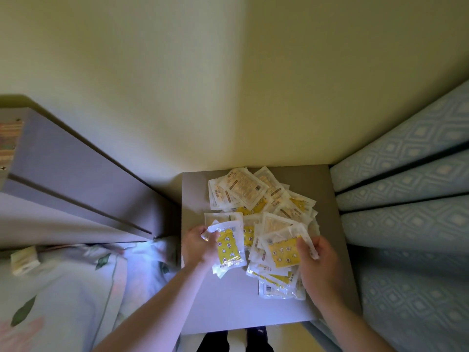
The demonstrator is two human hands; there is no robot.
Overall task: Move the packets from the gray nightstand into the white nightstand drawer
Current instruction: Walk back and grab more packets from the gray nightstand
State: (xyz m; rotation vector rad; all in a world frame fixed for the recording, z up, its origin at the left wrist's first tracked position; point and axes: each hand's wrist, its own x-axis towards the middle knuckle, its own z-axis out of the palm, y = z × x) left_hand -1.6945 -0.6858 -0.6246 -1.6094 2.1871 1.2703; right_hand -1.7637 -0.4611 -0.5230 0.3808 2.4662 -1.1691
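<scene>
Left hand (196,246) grips one packet (228,246); right hand (317,260) pinches another packet (285,250). Beyond both, a pile (258,196) covers the nightstand (228,301).

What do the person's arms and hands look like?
Both arms are bare up to the frame edge, with no sleeves showing. The left hand and right hand wear no gloves, and I see no rings, watch or bracelets.

head cam | steep downward look | close over gray nightstand top (228,301) | wall ahead
</scene>
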